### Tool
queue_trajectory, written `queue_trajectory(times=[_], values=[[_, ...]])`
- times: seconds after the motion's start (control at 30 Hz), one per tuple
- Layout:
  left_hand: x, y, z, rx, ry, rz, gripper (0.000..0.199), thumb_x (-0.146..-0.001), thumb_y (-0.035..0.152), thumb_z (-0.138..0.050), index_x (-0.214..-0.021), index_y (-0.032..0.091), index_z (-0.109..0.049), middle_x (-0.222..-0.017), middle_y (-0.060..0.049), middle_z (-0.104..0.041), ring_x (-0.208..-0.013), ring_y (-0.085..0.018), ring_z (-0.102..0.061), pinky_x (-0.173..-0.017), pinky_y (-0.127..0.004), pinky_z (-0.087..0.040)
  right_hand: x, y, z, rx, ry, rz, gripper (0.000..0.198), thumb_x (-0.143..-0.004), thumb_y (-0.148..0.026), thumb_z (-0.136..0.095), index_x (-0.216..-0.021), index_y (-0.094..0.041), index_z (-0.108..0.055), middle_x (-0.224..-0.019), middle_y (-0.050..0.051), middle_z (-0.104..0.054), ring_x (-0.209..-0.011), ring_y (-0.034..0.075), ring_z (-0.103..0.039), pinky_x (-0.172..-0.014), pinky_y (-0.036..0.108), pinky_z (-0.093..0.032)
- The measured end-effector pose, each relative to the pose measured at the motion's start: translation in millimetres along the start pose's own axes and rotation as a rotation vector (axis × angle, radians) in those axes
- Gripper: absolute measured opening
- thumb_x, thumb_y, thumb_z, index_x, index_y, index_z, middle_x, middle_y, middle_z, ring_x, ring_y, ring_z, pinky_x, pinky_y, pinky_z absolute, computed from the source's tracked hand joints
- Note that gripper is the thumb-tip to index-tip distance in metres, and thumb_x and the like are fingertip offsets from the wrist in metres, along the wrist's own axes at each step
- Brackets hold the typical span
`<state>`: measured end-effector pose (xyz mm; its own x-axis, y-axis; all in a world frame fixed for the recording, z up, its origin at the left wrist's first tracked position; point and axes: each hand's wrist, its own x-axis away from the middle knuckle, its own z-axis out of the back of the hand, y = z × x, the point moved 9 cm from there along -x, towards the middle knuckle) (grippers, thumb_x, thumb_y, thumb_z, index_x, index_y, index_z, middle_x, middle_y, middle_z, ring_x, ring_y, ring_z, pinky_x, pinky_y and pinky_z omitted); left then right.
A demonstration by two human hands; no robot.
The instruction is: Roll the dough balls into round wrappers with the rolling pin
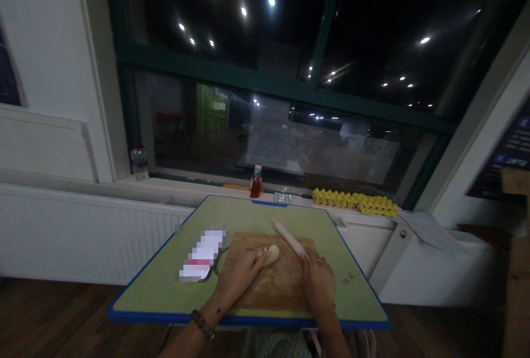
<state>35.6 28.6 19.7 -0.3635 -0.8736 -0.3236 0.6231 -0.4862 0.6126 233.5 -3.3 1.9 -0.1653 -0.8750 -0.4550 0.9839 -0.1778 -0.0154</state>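
Green tabletop; left hand pinching dough, probably; right hand gripping rolling pin. I'd say rolling step; next stroke needs pin over dough.

The dark-green-framed window displays bright light spots. White walls flank it. A white ribbed radiator stands left, above brown plank flooring.

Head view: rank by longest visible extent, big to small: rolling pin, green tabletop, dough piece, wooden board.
1. Green tabletop
2. Wooden board
3. Rolling pin, lower end at the right hand
4. Dough piece, left edge at the left hand
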Motion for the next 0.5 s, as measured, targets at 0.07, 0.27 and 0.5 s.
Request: queue_trajectory(times=[0.07, 0.27, 0.5], values=[[-3, -10, 4, 0.126, 0.069, 0.120, 0.050, -0.095, 0.048, -0.031, -0.088, 0.017, -0.070, -0.087, -0.006, -0.074, -0.082, -0.021, -0.066, -0.075, -0.032, -0.051, 1, 0, 1, -0.010, 0.013, -0.001, 0.031, -0.100, -0.024, -0.033, -0.112, -0.017, -0.060, -0.090, 0.011, -0.068, -0.084, 0.021, -0.065, -0.070, 0.030, -0.045], [-10, -30, -17, 0.499, 0.031, 0.096, 0.038, -0.080, 0.046, -0.059, -0.101, 0.015, -0.066, -0.101, -0.009, -0.072, -0.096, -0.025, -0.063, -0.084, -0.034, -0.050, 2, 1, 0, -0.014, 0.063, 0.003, 0.026, -0.099, -0.023, -0.037, -0.111, -0.017, -0.059, -0.089, 0.009, -0.069, -0.081, 0.019, -0.065, -0.068, 0.028, -0.044], [1, -29, -12, 0.408, 0.051, 0.030, 0.051, -0.072, 0.028, -0.067, -0.121, 0.019, -0.056, -0.123, -0.007, -0.063, -0.111, -0.024, -0.058, -0.100, -0.038, -0.043, 2, 2, 0, -0.026, 0.084, -0.003, 0.026, -0.099, -0.026, -0.038, -0.110, -0.017, -0.060, -0.089, 0.010, -0.069, -0.083, 0.020, -0.065, -0.069, 0.028, -0.043]])
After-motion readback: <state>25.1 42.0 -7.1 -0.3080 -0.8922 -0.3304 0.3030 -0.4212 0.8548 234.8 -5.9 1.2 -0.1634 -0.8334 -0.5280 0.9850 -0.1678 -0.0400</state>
